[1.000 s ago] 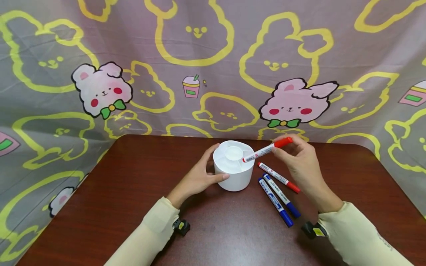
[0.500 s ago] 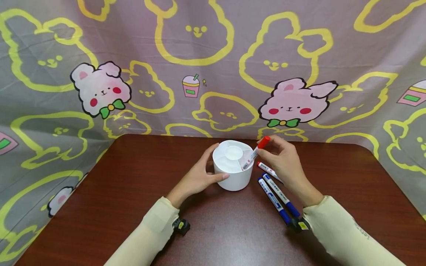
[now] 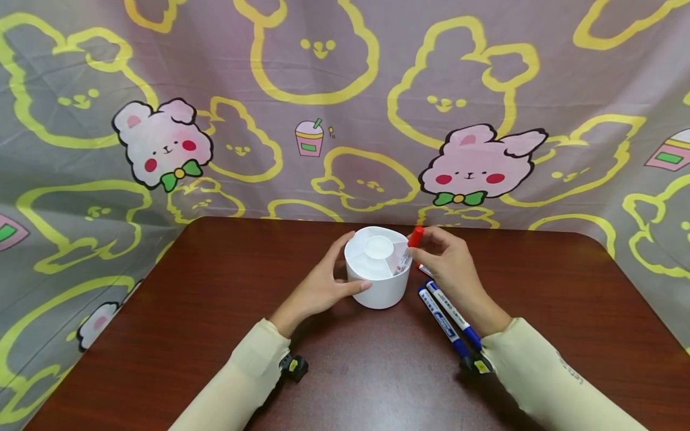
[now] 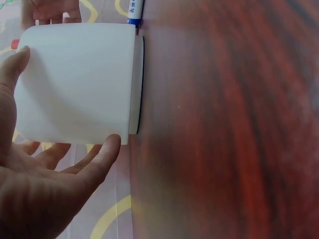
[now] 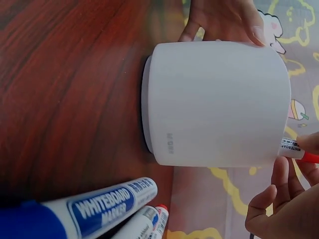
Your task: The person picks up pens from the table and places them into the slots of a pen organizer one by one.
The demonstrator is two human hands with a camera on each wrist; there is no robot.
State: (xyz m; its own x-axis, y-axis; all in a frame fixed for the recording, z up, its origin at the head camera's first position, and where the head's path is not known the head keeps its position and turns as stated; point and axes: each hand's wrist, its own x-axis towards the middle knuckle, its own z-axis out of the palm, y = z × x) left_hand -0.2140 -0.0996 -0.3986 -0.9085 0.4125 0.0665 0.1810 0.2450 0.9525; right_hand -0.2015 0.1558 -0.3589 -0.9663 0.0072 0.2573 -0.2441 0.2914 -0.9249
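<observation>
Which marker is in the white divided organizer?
The red-capped whiteboard marker pinched by the right hand, lower end inside; the other red marker and both blue markers lie on the table.

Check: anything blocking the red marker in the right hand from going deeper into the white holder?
Nothing visible. The red marker already slants into the right compartment of the holder; the left hand grips the other side, clear of it.

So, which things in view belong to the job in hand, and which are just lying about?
In the job:
white divided container, held by the left hand
red-capped marker, pinched by the right hand, one end inside the container

Lying about, it seems:
two blue markers
a partly hidden red-ended marker, on the table
</observation>
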